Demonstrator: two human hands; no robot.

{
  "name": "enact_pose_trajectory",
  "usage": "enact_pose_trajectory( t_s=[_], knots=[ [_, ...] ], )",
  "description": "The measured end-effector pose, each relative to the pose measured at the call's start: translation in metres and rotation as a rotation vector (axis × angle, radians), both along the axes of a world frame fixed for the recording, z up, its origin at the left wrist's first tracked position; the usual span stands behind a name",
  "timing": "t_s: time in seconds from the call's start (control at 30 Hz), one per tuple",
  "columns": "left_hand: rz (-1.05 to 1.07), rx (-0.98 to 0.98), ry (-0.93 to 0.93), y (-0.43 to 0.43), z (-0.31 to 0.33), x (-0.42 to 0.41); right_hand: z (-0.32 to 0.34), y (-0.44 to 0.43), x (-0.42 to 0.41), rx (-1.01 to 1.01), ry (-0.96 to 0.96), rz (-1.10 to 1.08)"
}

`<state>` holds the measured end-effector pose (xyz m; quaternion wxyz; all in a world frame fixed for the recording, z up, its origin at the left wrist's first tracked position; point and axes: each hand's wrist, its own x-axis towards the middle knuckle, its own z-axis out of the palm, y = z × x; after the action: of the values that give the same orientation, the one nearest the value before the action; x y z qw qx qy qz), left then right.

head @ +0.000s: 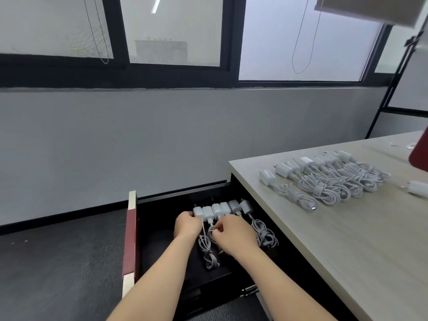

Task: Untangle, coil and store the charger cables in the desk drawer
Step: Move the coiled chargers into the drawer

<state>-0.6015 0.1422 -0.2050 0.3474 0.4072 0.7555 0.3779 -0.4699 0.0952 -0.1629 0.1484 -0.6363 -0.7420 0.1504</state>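
The black desk drawer (162, 218) stands pulled out, with a red front panel (130, 239) on its left. Inside it several white chargers (234, 206) lie in a row, their coiled grey-white cables (265, 235) trailing toward me. My left hand (187, 224) grips the leftmost charger (198, 211) at the row's left end. My right hand (234, 234) pinches a cable (211, 231) just below the middle chargers and hides the coils under it. Another coiled cable (208, 253) lies between my forearms.
On the light wooden desk top (335, 239) to the right lie several more coiled chargers (324, 179) in a row, plus a lone white plug (418, 187) near the right edge. A red object (420, 154) sits at far right. Grey carpet (58, 262) and the wall lie left.
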Motion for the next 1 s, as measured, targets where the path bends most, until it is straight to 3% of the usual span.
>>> enact_pose_trajectory(
  t_s=[0.1, 0.27, 0.33, 0.47, 0.67, 0.73, 0.9, 1.0],
  knots=[
    [-0.039, -0.038, 0.228, -0.003, -0.004, -0.003, 0.004, -0.004, 0.001, 0.052, 0.066, -0.020],
    [-0.030, -0.029, 0.281, -0.009, 0.002, -0.001, 0.013, -0.015, 0.006, 0.142, 0.227, -0.046],
    [0.004, 0.026, 0.217, -0.015, 0.012, 0.002, 0.016, -0.019, 0.011, 0.172, 0.277, -0.038],
    [0.052, 0.330, -0.042, -0.022, 0.040, 0.020, 0.035, -0.021, 0.040, 0.334, 0.249, 0.017],
    [-0.178, 0.445, -0.362, -0.030, 0.086, 0.091, 0.070, -0.012, 0.118, 0.602, 0.153, -0.136],
    [-0.287, 0.445, -0.295, -0.032, 0.096, 0.117, 0.068, -0.010, 0.144, 0.581, 0.073, -0.243],
    [-0.412, 0.364, 0.272, -0.026, 0.104, 0.170, 0.060, -0.003, 0.183, 0.396, -0.058, -0.387],
    [-0.378, 0.346, 0.298, -0.021, 0.102, 0.191, 0.056, 0.004, 0.184, 0.340, -0.060, -0.366]
  ],
)
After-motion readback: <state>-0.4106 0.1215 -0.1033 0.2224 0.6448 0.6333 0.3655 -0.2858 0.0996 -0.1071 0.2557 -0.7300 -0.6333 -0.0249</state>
